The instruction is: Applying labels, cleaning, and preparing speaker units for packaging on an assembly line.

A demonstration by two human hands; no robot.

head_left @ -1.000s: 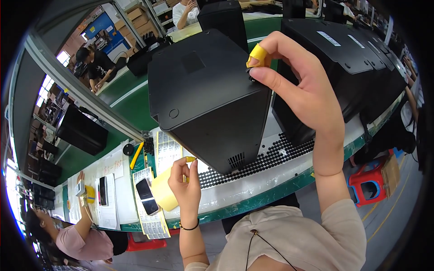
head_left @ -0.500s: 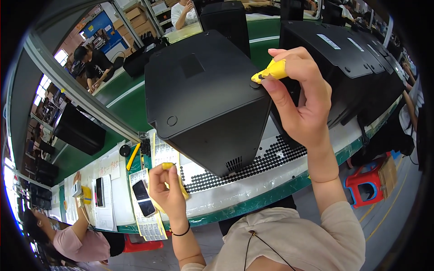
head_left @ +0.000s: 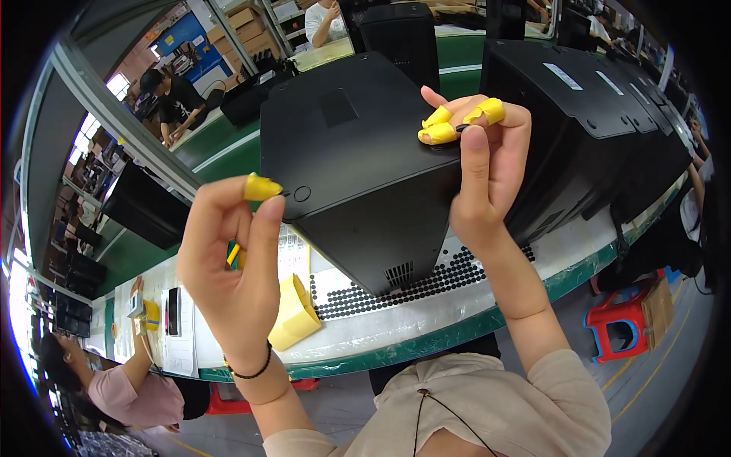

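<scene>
A large black computer case [head_left: 350, 145] stands on the bench in front of me, its flat panel facing up. My left hand [head_left: 236, 259], yellow tape on its index fingertip, pinches a small black pad [head_left: 285, 193] beside the round ring mark [head_left: 302, 193] at the panel's near left corner. At the near right corner is my right hand [head_left: 491, 164], with yellow covers on several fingertips. Between its thumb and index finger sits another small black pad [head_left: 462, 128]. Rows of round black pads [head_left: 354, 303] lie on the bench along the case's foot.
More black cases [head_left: 586, 99] stand close together on the right. A yellow sheet roll [head_left: 295, 314] and a dark phone [head_left: 174, 312] lie left on the bench [head_left: 373, 335]. A metal post [head_left: 122, 122] rises at left. A co-worker [head_left: 129, 381] sits at lower left; a red stool [head_left: 620, 324] stands right.
My left hand has risen from over the bench to the panel's near left corner. My right hand has turned and lowered slightly, a black pad now between thumb and index finger.
</scene>
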